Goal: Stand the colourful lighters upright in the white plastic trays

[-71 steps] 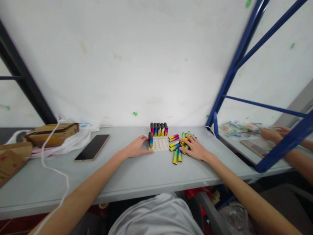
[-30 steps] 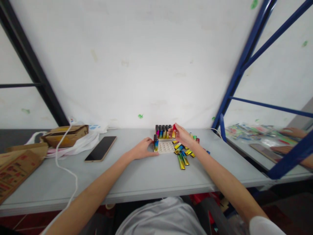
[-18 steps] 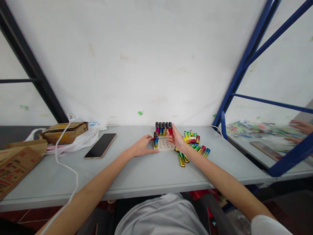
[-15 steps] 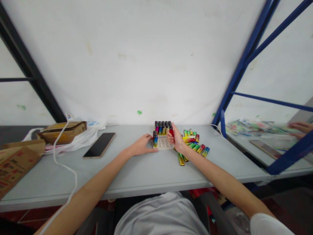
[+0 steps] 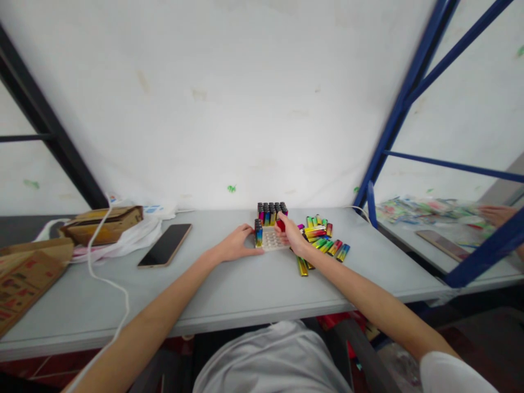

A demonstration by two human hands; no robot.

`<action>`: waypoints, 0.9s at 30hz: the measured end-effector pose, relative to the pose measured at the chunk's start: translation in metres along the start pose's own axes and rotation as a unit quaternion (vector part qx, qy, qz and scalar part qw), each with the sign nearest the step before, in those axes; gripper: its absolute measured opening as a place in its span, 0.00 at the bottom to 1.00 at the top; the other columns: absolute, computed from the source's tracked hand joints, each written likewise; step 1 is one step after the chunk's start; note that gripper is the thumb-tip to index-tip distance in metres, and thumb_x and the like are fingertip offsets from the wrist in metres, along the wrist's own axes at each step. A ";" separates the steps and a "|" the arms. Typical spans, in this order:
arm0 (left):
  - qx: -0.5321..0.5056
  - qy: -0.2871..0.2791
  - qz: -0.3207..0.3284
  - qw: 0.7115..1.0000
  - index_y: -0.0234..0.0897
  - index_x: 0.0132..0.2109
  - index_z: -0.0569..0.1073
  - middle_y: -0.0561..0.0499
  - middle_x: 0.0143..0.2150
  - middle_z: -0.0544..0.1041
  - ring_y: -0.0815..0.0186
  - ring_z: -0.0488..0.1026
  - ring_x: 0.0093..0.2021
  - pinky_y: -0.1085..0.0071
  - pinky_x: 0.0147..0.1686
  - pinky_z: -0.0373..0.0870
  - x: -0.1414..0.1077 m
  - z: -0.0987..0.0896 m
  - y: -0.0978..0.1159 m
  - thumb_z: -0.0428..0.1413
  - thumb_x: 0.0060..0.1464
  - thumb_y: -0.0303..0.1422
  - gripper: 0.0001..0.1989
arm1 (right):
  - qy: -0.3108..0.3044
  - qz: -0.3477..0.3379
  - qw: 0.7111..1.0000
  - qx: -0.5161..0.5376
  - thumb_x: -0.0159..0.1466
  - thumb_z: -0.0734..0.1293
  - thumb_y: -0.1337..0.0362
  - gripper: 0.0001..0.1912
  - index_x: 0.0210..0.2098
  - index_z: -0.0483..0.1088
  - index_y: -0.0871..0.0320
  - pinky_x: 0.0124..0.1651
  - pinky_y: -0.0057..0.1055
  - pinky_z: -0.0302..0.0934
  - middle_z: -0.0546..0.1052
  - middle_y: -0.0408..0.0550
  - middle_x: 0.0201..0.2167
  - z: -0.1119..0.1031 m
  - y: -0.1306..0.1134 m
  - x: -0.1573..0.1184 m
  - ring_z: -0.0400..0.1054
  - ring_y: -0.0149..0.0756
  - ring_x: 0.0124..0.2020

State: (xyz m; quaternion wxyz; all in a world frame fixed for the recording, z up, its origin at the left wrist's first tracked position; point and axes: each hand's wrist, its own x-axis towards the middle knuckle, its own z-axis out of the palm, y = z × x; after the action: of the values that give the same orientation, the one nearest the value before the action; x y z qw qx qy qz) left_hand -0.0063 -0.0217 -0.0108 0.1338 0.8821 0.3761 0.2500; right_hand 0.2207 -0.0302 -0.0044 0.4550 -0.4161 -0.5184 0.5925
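A white plastic tray [image 5: 275, 240] with rows of small slots lies on the table in front of me. Several lighters [image 5: 258, 233] stand upright along its left side, and a block of lighters [image 5: 272, 214] with black tops stands at the back. My left hand [image 5: 237, 243] steadies the tray's left edge, thumb at the front corner and fingers curled behind. Over the right part of the tray, my right hand [image 5: 293, 236] pinches a red lighter [image 5: 280, 224]; its lower end is hidden by the fingers. Loose metallic-coloured lighters [image 5: 323, 245] lie just right of that hand.
A phone [image 5: 165, 245] lies to the left, beside a white plastic bag [image 5: 135, 240] and cardboard boxes [image 5: 108, 224]. A white cable [image 5: 107, 277] hangs across the left side. Blue metal frame bars [image 5: 370, 191] stand at right; beyond them show another person's hand [image 5: 497, 214] and colourful packets [image 5: 426, 212].
My right hand has tipped slightly and shifted a little left and down over the tray with the red lighter. My left hand stays at the tray's edge.
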 end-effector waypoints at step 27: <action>0.013 -0.006 0.007 1.000 0.37 0.52 0.77 0.42 0.50 0.76 0.49 0.75 0.51 0.57 0.55 0.72 0.000 0.003 -0.005 0.63 0.49 0.59 0.33 | -0.124 -0.317 0.839 -0.425 0.72 0.63 0.48 0.19 0.47 0.77 0.54 0.41 0.31 0.63 0.82 0.47 0.35 -0.004 -0.014 -0.016 0.75 0.39 0.34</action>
State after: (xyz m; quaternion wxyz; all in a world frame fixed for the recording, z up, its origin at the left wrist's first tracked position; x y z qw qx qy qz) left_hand -0.0077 -0.0188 -0.0159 0.1232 0.8879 0.3724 0.2405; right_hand 0.2298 -0.0445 0.0091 0.3283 -0.3049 -0.8749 0.1838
